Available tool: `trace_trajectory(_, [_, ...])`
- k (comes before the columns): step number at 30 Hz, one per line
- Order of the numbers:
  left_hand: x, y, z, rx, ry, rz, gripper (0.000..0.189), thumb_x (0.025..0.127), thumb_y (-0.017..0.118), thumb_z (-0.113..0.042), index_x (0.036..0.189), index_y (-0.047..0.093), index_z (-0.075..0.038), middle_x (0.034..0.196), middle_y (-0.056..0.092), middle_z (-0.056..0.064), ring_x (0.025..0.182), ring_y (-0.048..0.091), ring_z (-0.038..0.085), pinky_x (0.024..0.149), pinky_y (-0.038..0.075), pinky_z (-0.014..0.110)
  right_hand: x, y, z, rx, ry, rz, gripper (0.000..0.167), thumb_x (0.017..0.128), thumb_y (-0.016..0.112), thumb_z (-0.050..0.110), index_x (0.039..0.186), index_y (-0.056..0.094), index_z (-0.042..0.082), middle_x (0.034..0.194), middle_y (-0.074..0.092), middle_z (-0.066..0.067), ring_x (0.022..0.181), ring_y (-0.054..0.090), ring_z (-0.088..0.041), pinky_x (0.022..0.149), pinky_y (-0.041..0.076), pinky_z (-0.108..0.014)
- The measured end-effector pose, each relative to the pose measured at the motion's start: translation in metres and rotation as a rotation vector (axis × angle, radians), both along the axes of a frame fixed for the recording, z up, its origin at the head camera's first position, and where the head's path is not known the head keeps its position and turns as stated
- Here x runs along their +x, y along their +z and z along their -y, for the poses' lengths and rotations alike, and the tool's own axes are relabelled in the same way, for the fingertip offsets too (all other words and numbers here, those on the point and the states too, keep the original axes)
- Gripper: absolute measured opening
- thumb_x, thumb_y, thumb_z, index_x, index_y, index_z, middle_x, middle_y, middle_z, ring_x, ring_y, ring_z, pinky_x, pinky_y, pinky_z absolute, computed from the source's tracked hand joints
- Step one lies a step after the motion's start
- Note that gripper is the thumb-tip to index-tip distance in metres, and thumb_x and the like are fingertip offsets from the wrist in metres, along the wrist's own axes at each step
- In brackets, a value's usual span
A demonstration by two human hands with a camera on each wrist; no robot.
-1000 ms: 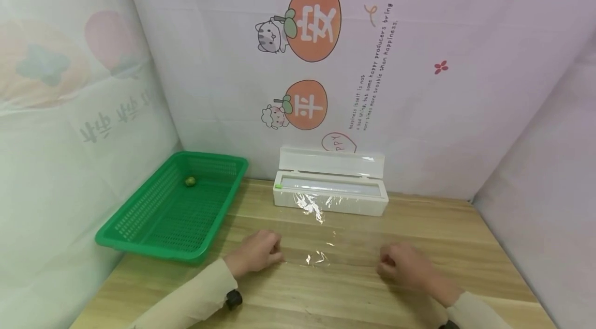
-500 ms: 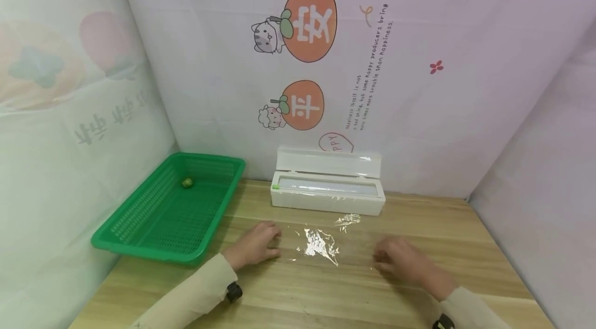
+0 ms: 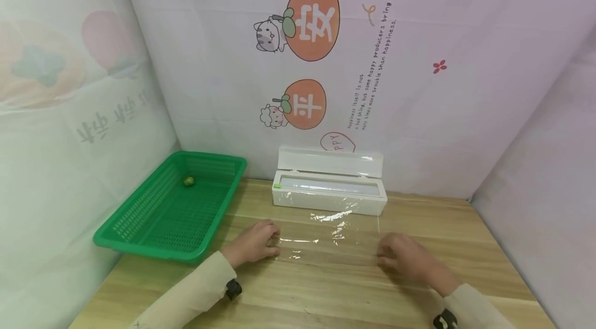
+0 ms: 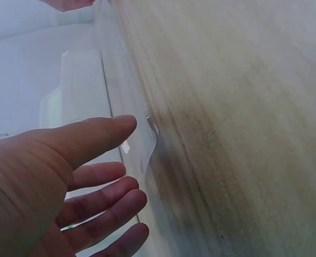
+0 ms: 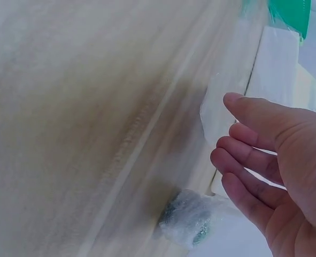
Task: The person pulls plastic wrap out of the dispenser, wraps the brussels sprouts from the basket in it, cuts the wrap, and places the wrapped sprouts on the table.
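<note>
A sheet of clear cling film point(image 3: 337, 230) runs from the white dispenser box point(image 3: 328, 199) toward me over the wooden table, glinting in places. My left hand point(image 3: 253, 243) is at the film's left front corner. In the left wrist view its thumb and fingers stand apart, close to the film's curling loose edge point(image 4: 151, 142). At the right front corner is my right hand point(image 3: 405, 256). The right wrist view shows a gap between its thumb and its loosely bent fingers, with the film point(image 5: 214, 110) by the thumb tip. The box's lid point(image 3: 330, 162) is up, showing the roll inside.
A green plastic basket point(image 3: 219, 205) stands on the left, with a small round green item point(image 3: 188, 181) in it. A plastic-wrapped bundle with green in it point(image 5: 187, 219) shows low in the right wrist view. Printed cloth walls point(image 3: 410, 127) enclose the table point(image 3: 298, 298).
Fingers of both hands look looser than one second ago, when they were curled at the film's corners. The film's bright glints have shifted. Basket and box have stayed put.
</note>
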State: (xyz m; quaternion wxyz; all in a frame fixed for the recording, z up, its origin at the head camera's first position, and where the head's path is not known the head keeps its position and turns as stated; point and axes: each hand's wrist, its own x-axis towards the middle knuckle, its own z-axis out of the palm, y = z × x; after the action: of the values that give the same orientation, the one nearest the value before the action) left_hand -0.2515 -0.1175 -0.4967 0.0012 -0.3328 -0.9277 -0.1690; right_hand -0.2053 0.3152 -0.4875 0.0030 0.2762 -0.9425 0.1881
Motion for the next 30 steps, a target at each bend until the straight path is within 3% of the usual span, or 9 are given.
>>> trace_trajectory(3, [0.0,0.002,0.001,-0.007,0.015,-0.006,0.04,0.087,0.088,-0.028,0.113,0.071,-0.002,0.109,0.071,0.008,0.098,0.068,0.023,0.089,0.062,0.039,-0.001,0.0,0.0,0.015,0.005,-0.028,0.011,0.087,0.085,0.017,0.091,0.075,0.015,0.087,0.073,0.005,0.077,0.065,-0.003,0.07,0.062,-0.025])
trace_trajectory(8, [0.001,0.006,0.001,-0.019,0.018,-0.015,0.041,0.088,0.087,-0.027,0.115,0.071,0.0,0.111,0.071,0.01,0.101,0.07,0.026,0.091,0.062,0.042,-0.001,-0.004,0.0,0.003,0.031,0.004,0.01,0.087,0.084,0.016,0.092,0.075,0.015,0.088,0.073,0.005,0.079,0.064,-0.003,0.071,0.061,-0.025])
trace_trajectory(13, [0.006,0.019,0.001,0.002,-0.009,-0.024,0.038,0.088,0.085,-0.017,0.115,0.071,0.004,0.113,0.072,0.016,0.105,0.071,0.032,0.094,0.062,0.046,-0.001,-0.006,0.0,0.019,0.039,-0.005,0.011,0.087,0.084,0.018,0.092,0.075,0.015,0.087,0.07,0.007,0.077,0.06,-0.001,0.069,0.059,-0.024])
trace_trajectory(19, [0.008,0.047,0.001,0.011,0.032,0.025,0.039,0.092,0.08,-0.014,0.125,0.069,0.004,0.127,0.071,0.019,0.119,0.068,0.036,0.103,0.059,0.049,0.001,-0.004,0.002,0.051,0.049,-0.014,0.016,0.087,0.085,0.019,0.097,0.075,0.011,0.09,0.07,0.003,0.079,0.062,-0.006,0.069,0.059,-0.025])
trace_trajectory(22, [0.006,0.065,0.005,-0.016,0.065,0.007,0.042,0.093,0.082,-0.017,0.128,0.068,0.002,0.129,0.072,0.018,0.12,0.069,0.036,0.104,0.059,0.05,0.001,-0.003,0.003,0.06,0.054,-0.022,0.016,0.087,0.085,0.018,0.097,0.075,0.011,0.09,0.07,0.002,0.078,0.062,-0.007,0.069,0.06,-0.024])
trace_trajectory(30, [-0.016,0.109,0.037,-0.075,0.172,-0.069,0.047,0.095,0.08,-0.025,0.133,0.067,-0.001,0.134,0.07,0.017,0.125,0.067,0.035,0.106,0.058,0.051,0.001,0.001,0.006,0.091,0.053,0.007,0.016,0.086,0.085,0.015,0.096,0.074,0.01,0.089,0.068,0.003,0.078,0.061,-0.006,0.067,0.058,-0.024])
